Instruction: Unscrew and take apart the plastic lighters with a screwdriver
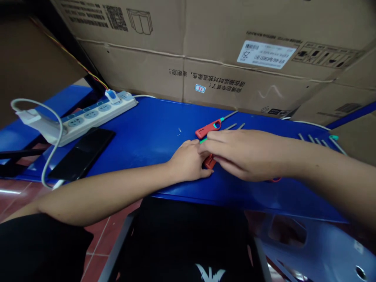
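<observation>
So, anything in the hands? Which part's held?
Apparently a red piece, near its visible end, between left hand and right hand; exact finger contacts hidden.

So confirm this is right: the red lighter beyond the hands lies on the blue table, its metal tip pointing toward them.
Wrong direction: in the head view, the red lighter beyond the left hand and right hand lies on the blue table, but its metal tip points away from them, toward the cardboard box.

My bare left forearm (117, 192) stretches in from the near left, left hand (188, 161) back upward, thumb (207, 172) pointing right. My right forearm (293, 154) comes from the right, right hand (235, 150) arched close beside it, fingers (212, 148) curled, tips partly hidden.
</observation>
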A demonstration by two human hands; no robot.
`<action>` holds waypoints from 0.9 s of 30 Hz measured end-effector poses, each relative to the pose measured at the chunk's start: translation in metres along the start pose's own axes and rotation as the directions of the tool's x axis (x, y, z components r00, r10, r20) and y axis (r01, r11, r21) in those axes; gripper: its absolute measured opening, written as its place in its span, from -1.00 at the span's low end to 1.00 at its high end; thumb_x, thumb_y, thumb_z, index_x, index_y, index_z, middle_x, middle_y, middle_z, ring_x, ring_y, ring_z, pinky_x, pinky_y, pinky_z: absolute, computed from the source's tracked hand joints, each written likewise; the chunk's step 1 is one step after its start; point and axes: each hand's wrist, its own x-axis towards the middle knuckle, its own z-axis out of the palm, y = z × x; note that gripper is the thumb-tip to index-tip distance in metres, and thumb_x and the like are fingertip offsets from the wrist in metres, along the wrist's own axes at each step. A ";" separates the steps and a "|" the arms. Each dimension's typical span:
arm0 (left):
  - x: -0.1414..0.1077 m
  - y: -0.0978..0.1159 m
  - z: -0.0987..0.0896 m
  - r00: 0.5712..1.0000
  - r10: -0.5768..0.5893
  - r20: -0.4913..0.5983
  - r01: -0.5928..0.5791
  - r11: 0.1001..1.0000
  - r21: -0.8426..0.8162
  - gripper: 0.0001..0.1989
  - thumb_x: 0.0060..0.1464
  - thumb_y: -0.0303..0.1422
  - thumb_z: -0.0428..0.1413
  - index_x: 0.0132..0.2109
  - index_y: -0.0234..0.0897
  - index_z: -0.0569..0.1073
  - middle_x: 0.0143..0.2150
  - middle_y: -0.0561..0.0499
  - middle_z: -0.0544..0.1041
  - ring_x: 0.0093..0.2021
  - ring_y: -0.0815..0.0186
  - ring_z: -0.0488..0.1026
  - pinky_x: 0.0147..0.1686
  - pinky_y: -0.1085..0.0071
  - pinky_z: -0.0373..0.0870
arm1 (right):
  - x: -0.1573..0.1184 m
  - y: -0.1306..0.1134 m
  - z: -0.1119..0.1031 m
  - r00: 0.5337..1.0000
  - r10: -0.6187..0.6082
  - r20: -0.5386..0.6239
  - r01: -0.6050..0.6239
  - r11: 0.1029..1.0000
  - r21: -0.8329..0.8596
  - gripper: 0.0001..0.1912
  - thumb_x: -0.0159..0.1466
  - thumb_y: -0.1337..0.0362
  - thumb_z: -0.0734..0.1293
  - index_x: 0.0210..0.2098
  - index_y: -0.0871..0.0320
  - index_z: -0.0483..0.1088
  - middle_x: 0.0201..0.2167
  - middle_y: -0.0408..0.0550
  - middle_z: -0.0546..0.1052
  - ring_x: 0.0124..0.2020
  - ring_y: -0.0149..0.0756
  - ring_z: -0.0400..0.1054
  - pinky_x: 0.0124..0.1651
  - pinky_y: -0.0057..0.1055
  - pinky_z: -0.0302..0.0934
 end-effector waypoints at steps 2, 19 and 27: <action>0.001 0.000 -0.001 1.000 -0.003 0.014 0.003 1.000 0.005 -0.66 0.02 -0.11 0.23 -0.16 -0.26 0.57 -0.17 -0.13 0.59 -0.05 -0.02 0.49 -0.06 0.05 0.40 | 0.001 0.000 -0.002 0.991 0.131 0.016 -0.127 0.980 -0.152 -0.68 0.42 0.11 0.14 -0.08 0.16 0.41 -0.31 0.07 0.56 -0.37 -0.16 0.39 -0.39 -0.33 0.06; 0.005 -0.011 -0.003 0.992 0.106 0.071 -0.100 0.992 -0.083 -0.62 0.03 -0.08 0.31 -0.04 -0.13 0.58 -0.18 -0.03 0.60 -0.08 0.09 0.48 -0.09 0.20 0.35 | 0.001 -0.001 -0.003 0.987 0.157 0.036 -0.157 0.988 0.010 -0.67 0.28 0.24 0.24 0.03 0.11 0.36 -0.22 0.02 0.57 -0.35 -0.24 0.38 -0.36 -0.37 0.04; 0.006 -0.012 -0.002 0.990 0.110 0.090 -0.104 0.992 -0.066 -0.52 0.03 -0.05 0.31 0.06 -0.11 0.56 -0.14 -0.05 0.61 -0.05 0.06 0.47 -0.05 0.18 0.34 | 0.001 -0.001 -0.002 0.977 0.208 0.045 -0.200 0.970 -0.140 -0.70 0.36 0.17 0.19 0.00 0.10 0.43 -0.29 0.03 0.57 -0.33 -0.18 0.40 -0.37 -0.35 0.02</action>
